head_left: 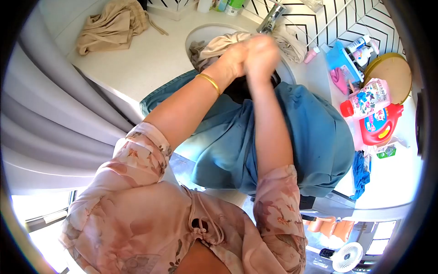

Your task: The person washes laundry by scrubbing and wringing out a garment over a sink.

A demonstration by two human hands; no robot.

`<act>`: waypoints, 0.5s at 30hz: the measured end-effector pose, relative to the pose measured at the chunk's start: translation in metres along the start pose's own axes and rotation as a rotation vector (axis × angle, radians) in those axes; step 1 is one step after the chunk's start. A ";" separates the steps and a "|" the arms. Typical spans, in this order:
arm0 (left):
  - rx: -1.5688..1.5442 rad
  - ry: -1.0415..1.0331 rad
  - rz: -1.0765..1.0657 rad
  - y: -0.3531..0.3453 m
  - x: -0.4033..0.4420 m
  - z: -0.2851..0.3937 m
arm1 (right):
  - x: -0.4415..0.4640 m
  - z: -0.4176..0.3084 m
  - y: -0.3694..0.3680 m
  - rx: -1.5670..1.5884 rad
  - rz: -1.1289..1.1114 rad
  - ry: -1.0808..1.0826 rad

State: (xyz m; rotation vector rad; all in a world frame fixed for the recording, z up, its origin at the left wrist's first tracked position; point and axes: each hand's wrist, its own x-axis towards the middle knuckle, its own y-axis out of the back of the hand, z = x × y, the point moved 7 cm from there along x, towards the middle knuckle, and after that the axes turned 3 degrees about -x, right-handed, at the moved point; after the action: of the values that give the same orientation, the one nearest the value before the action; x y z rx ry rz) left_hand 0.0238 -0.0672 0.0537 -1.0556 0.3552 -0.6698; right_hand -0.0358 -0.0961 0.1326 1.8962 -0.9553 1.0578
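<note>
Over the sink (190,39), my left hand (236,58), with a gold bracelet at the wrist, and my right hand (261,58) are pressed together. My right hand is a blurred, fist-like shape. Fingers on both look closed, but anything inside them is hidden. Beige cloth (224,43) lies in the sink right behind my left hand, with paler cloth (291,43) draped at the right rim under the faucet (272,17). A large teal cloth (315,132) hangs over the counter's front edge below my forearms. Something black (237,91) shows between the teal folds.
Folded beige clothing (114,27) sits on the left of the counter (169,50). At right stand a blue basket (342,61) of bottles, a white bottle with a red cap (369,98), a red detergent jug (381,125) and a blue cloth (360,173). A grey curtain (54,118) hangs left.
</note>
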 end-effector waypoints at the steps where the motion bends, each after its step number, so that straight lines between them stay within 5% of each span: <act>1: 0.058 -0.003 0.055 -0.002 0.000 -0.001 | 0.006 0.031 0.006 0.085 -0.026 -0.530; 4: 0.127 0.023 0.127 -0.003 -0.001 0.006 | -0.008 0.061 0.005 0.091 -0.026 -0.579; 5: 0.125 0.046 0.143 0.002 -0.003 0.002 | -0.009 0.042 0.007 0.067 -0.018 -0.440; 7: -0.504 -0.332 -0.377 -0.006 0.001 -0.006 | -0.020 0.002 -0.009 0.003 -0.084 -0.176; 9: 0.204 -0.318 -0.426 0.032 -0.005 0.019 | -0.026 -0.026 -0.016 -0.159 -0.263 -0.075; 11: 0.167 -0.040 -0.040 -0.005 -0.014 0.005 | -0.014 0.026 -0.017 -0.386 -0.310 -0.262; 12: 0.146 0.086 0.140 -0.018 -0.019 -0.001 | -0.001 0.043 0.005 0.018 -0.192 -0.597; 14: 0.136 0.079 0.013 -0.030 -0.017 -0.004 | -0.009 0.067 -0.002 1.159 0.005 -0.907; 15: 0.157 0.116 0.021 -0.035 -0.023 -0.007 | -0.013 0.078 0.009 0.616 -0.131 -0.727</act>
State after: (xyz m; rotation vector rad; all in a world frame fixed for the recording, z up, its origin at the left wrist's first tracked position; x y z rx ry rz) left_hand -0.0090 -0.0680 0.0804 -0.8651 0.4072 -0.7301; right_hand -0.0227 -0.1645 0.0942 2.9249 -0.9155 0.6064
